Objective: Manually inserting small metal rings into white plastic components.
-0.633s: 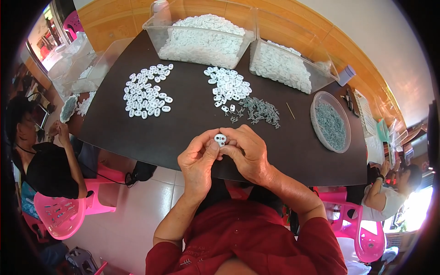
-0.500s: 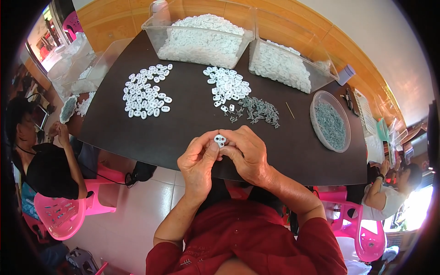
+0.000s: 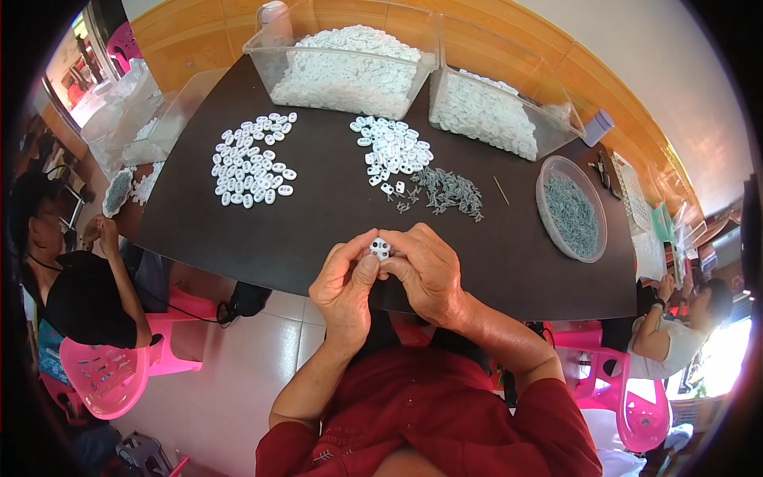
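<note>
Between my two hands, just over the near edge of the dark table, is a small white plastic piece with dark holes. My left hand pinches it from the left, thumb on its lower face. The fingers of my right hand close on its right side. Whether a screw is in it is too small to tell. Beyond my hands lie a pile of loose white pieces and a heap of grey screws. Farther left, oval white pieces lie spread out, face up.
Two clear bins of white pieces stand along the back. A round tub of grey screws sits at the right, near a thin stick, a purple bottle and pliers. People sit at left and right.
The white piece has turned a little between my fingers, so more of its holes face up. My hands otherwise stay almost in place.
</note>
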